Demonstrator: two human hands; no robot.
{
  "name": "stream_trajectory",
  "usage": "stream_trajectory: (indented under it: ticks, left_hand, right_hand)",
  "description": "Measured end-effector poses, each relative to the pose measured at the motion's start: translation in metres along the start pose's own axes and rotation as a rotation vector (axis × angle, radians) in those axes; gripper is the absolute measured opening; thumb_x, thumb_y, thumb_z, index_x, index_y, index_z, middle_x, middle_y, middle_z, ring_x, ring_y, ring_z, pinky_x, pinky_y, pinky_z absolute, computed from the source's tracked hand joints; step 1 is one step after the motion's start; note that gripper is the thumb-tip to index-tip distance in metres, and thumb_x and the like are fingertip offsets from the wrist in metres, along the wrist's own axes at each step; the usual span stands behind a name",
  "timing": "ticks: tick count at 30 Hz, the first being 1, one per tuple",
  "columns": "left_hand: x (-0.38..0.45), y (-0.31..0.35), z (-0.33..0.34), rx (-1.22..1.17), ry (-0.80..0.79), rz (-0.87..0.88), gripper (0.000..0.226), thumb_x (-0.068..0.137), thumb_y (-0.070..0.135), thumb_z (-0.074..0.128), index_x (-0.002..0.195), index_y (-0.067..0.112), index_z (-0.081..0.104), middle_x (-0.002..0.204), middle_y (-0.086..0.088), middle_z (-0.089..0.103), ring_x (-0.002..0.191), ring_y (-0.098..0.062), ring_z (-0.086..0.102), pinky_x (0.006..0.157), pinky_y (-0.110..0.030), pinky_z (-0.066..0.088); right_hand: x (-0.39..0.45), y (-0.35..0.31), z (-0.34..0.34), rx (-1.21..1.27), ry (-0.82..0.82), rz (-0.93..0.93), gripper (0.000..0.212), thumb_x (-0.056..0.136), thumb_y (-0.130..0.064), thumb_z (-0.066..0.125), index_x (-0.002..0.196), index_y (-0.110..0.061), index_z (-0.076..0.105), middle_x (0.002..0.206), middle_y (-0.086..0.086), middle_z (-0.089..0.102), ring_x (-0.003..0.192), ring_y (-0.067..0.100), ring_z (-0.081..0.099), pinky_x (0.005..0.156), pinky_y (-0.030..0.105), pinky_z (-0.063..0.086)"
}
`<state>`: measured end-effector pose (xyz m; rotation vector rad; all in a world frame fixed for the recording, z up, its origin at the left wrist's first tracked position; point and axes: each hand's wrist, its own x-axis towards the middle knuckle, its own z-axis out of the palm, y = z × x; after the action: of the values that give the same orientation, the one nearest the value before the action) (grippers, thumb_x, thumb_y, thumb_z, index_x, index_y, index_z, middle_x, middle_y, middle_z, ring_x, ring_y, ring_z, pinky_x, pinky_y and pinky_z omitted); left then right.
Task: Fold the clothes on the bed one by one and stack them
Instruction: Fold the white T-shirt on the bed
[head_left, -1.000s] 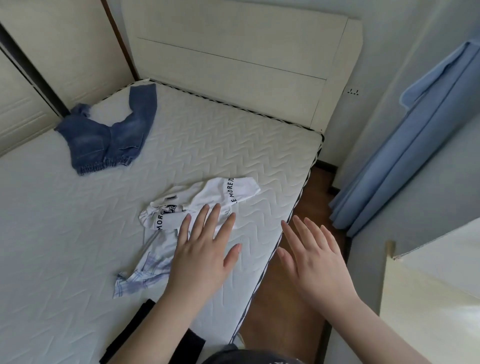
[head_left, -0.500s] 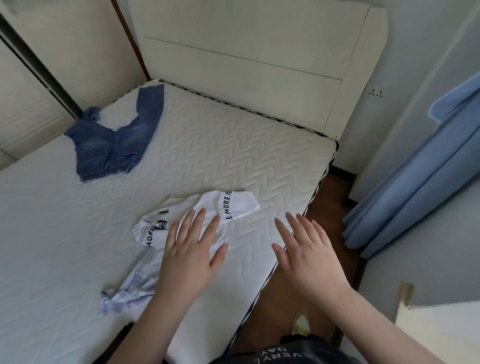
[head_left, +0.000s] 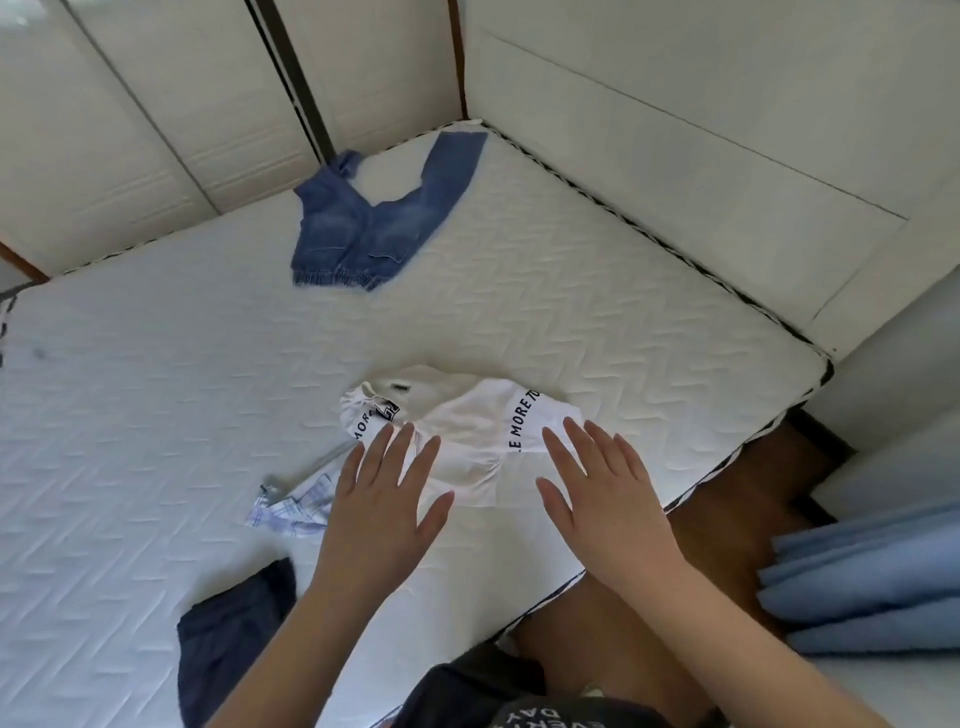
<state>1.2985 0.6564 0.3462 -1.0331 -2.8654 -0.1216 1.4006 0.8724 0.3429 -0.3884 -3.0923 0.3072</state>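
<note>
Left hand (head_left: 382, 512) and right hand (head_left: 605, 501) flat, fingers spread, gripping nothing, over white shirt (head_left: 467, 436) printed "MORE TO"; denim shorts (head_left: 363, 223) far left on mattress (head_left: 597, 291)

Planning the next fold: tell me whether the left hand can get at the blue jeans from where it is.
Probably not yet: the left hand hovers over the white T-shirt; the blue jeans lie far across the mattress. Nothing blocks the way.

Both hands flat over white shirt (head_left: 467, 436), denim jeans (head_left: 374, 218) beyond
</note>
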Motion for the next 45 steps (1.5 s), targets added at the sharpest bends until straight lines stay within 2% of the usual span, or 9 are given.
stream_trajectory:
  ticks: [4,13,18,23,29,32,35,40,45]
  left_hand:
    - [0.004,-0.023,0.010,-0.037,0.040,-0.095,0.058,0.095,0.047,0.038,0.140,0.014,0.055,0.150,-0.014,0.044,0.142,-0.035,0.037,0.111,-0.057,0.034]
    - [0.034,-0.074,0.042,-0.100,-0.032,-0.284,0.061,0.094,0.047,0.034,0.140,0.013,0.054,0.149,-0.016,0.044,0.141,-0.036,0.036,0.113,-0.055,0.033]
    - [0.063,-0.095,0.054,-0.067,-0.089,-0.312,0.061,0.093,0.046,0.032,0.142,0.015,0.052,0.149,-0.015,0.045,0.141,-0.035,0.037,0.114,-0.051,0.031]
    - [0.093,-0.112,0.075,-0.051,-0.122,-0.366,0.061,0.095,0.047,0.031,0.142,0.015,0.052,0.150,-0.015,0.044,0.142,-0.034,0.037,0.115,-0.051,0.030]
    - [0.130,-0.122,0.117,-0.067,-0.136,-0.454,0.052,0.097,0.042,0.045,0.141,0.014,0.053,0.149,-0.016,0.045,0.141,-0.034,0.037,0.115,-0.050,0.028]
    - [0.145,-0.131,0.145,-0.086,-0.130,-0.485,0.054,0.091,0.033,0.067,0.139,0.012,0.055,0.147,-0.018,0.047,0.139,-0.035,0.040,0.114,-0.052,0.032]
    - [0.159,-0.143,0.181,-0.093,-0.149,-0.499,0.055,0.086,0.028,0.072,0.135,0.009,0.058,0.143,-0.020,0.051,0.135,-0.038,0.045,0.110,-0.054,0.037]
    - [0.173,-0.163,0.248,-0.109,-0.164,-0.520,0.056,0.085,0.024,0.075,0.134,0.004,0.058,0.139,-0.024,0.053,0.132,-0.040,0.048,0.107,-0.052,0.041]
    - [0.178,-0.168,0.308,-0.178,-0.242,-0.600,0.058,0.094,0.031,0.060,0.144,0.007,0.046,0.147,-0.020,0.046,0.138,-0.034,0.042,0.112,-0.044,0.035]
  right_hand:
    - [0.036,-0.016,0.008,-0.021,-0.024,-0.119,0.059,0.097,-0.045,0.026,0.140,-0.015,0.053,0.141,0.012,0.054,0.131,0.031,0.050,0.110,0.048,0.039]
    - [0.125,-0.042,0.023,-0.076,-0.109,-0.281,0.059,0.098,-0.046,0.024,0.143,-0.016,0.049,0.146,0.010,0.048,0.136,0.029,0.045,0.111,0.047,0.037]
    - [0.164,-0.050,0.037,-0.071,-0.171,-0.310,0.063,0.099,-0.048,0.017,0.149,-0.018,0.039,0.153,0.009,0.038,0.142,0.027,0.035,0.117,0.045,0.027]
    - [0.210,-0.055,0.052,-0.062,-0.182,-0.371,0.059,0.096,-0.045,0.027,0.136,-0.014,0.057,0.138,0.012,0.057,0.126,0.030,0.055,0.106,0.047,0.043]
    - [0.272,-0.050,0.095,-0.036,-0.214,-0.509,0.051,0.095,-0.040,0.041,0.133,-0.011,0.059,0.135,0.013,0.058,0.124,0.030,0.057,0.105,0.047,0.043]
    - [0.304,-0.050,0.124,-0.051,-0.241,-0.556,0.053,0.093,-0.039,0.049,0.136,-0.010,0.055,0.138,0.014,0.056,0.125,0.032,0.055,0.107,0.047,0.042]
    - [0.329,-0.053,0.161,-0.067,-0.289,-0.571,0.056,0.095,-0.040,0.043,0.142,-0.010,0.048,0.142,0.014,0.051,0.129,0.031,0.050,0.110,0.046,0.037]
    - [0.354,-0.058,0.235,-0.100,-0.391,-0.584,0.061,0.101,-0.044,0.032,0.154,-0.016,0.022,0.158,0.009,0.028,0.144,0.025,0.028,0.119,0.041,0.016]
    - [0.366,-0.058,0.298,-0.112,-0.448,-0.570,0.061,0.101,-0.042,0.031,0.155,-0.016,0.016,0.161,0.007,0.020,0.147,0.023,0.020,0.120,0.039,0.013]
